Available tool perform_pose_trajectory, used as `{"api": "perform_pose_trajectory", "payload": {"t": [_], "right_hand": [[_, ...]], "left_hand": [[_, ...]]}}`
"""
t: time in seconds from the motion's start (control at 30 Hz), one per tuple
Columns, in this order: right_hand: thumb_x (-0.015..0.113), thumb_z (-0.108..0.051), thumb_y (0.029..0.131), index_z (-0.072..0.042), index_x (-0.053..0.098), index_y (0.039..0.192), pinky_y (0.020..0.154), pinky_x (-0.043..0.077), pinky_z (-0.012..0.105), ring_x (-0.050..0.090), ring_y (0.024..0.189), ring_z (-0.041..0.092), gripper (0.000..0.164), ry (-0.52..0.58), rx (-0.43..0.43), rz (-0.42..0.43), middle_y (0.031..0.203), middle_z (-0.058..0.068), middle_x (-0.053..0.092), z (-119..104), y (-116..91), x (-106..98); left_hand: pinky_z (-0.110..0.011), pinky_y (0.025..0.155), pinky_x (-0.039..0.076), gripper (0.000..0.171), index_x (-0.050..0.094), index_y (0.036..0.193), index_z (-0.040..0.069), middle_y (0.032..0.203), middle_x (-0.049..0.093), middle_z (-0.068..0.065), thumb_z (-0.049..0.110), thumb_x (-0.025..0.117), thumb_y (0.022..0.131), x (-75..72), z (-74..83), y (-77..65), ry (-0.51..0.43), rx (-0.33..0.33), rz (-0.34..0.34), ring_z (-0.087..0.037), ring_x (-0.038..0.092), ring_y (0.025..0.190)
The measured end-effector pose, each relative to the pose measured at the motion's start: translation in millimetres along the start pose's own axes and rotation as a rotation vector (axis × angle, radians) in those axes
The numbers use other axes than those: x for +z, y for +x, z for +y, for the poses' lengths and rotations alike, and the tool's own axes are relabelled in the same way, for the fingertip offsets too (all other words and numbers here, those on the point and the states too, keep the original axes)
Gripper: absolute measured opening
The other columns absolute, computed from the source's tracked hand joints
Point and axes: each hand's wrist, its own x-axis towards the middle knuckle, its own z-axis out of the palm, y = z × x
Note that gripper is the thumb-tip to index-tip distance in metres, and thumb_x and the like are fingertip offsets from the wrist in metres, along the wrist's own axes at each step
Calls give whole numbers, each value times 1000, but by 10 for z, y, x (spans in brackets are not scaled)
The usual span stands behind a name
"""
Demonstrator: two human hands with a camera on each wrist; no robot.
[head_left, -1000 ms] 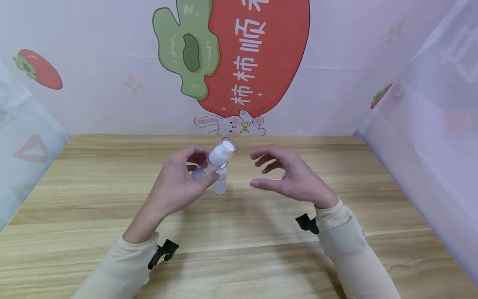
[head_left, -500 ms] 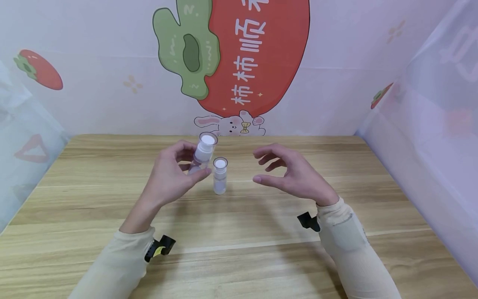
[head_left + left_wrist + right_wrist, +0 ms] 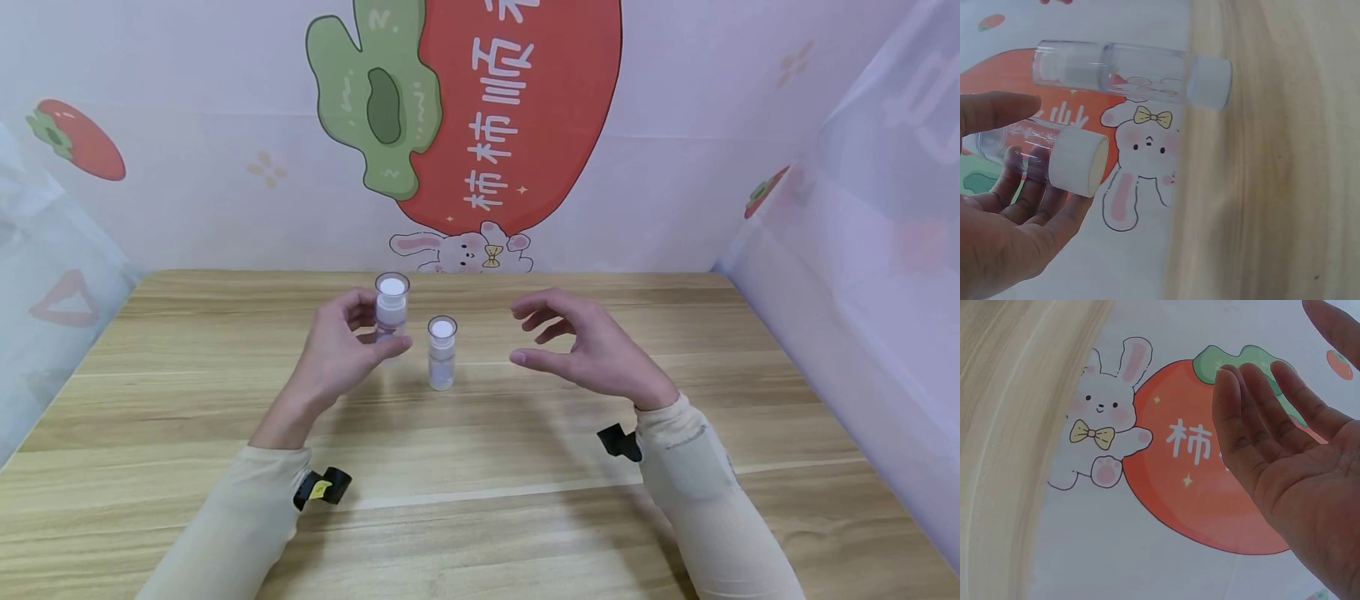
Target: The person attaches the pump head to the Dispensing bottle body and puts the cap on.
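My left hand (image 3: pixel 330 354) holds a small clear bottle (image 3: pixel 391 312) with a white neck under a transparent cap. Thumb and curled fingers wrap the bottle's side in the left wrist view, leaving its white base (image 3: pixel 1075 161) exposed and raised off the table. A second, matching bottle (image 3: pixel 442 358) stands upright on the tabletop, just right of the held one. My right hand (image 3: pixel 592 350) hovers farther right, its fingers loosely bent and the thumb apart. The right wrist view shows nothing in that palm (image 3: pixel 1310 481).
Both bottles are over a light wood-grain table (image 3: pixel 480 500). Behind it hangs a white backdrop (image 3: pixel 675 200) printed with a big red persimmon (image 3: pixel 570 100) and a rabbit (image 3: pixel 461 250). Similar pale sheets (image 3: pixel 885 275) rise along both sides.
The left hand has carried its bottle leftward, away from the standing one, and turned it from tilted to nearly upright. My right hand has shifted slightly right.
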Motion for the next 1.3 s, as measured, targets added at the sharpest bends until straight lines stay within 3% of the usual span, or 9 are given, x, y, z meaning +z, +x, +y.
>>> {"api": "perform_pose_trajectory", "payload": {"t": [0.6,1.3], "right_hand": [[84,-20,86,-9,66,124,91,54,39,65,103,17,44,-11,19,18,118,2,66,93,11,14],[84,-16,85,-10,71,113,88,55,38,66,97,14,31,-25,-17,12,110,-1,69,108,30,58]], "left_hand": [[-48,104,41,48,54,123,-6,128,57,-22,1,78,82,45,-343,102,-27,-158,32,-34,52,120],[-53,111,36,56,49,131,-10,133,53,-26,-2,76,83,48,-467,127,-15,-186,-9,-40,50,125]]}}
